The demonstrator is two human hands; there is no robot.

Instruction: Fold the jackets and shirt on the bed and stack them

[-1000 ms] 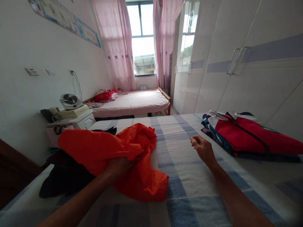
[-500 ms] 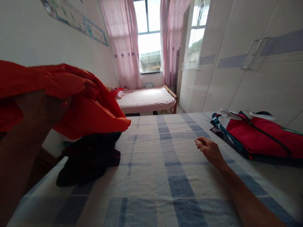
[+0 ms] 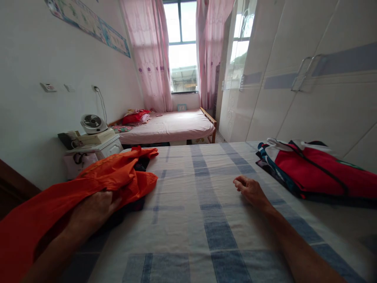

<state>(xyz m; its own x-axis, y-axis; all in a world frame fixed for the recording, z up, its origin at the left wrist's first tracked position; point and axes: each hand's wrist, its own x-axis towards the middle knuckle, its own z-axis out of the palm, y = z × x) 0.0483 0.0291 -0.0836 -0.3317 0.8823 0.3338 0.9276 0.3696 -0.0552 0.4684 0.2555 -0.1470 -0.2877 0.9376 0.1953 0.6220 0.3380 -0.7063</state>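
My left hand (image 3: 97, 206) grips a bright orange garment (image 3: 118, 177) at the left side of a bed with a blue-and-white checked sheet (image 3: 206, 220). The orange cloth lies draped over a dark garment (image 3: 143, 163) and trails off toward the lower left. My right hand (image 3: 250, 190) rests on the sheet near the middle of the bed, fingers loosely curled with nothing in them. To its right lies a stack of folded clothes (image 3: 309, 169), red on top with blue and white beneath.
A white nightstand (image 3: 100, 147) with a small fan (image 3: 92, 123) stands at the left by the wall. A second bed (image 3: 171, 125) with pink sheets lies below the window. White wardrobe doors (image 3: 294, 78) line the right side.
My left hand lifted the orange garment high to the left, then brought it down onto the dark clothes at the bed's left edge. My right hand stayed almost still on the sheet.
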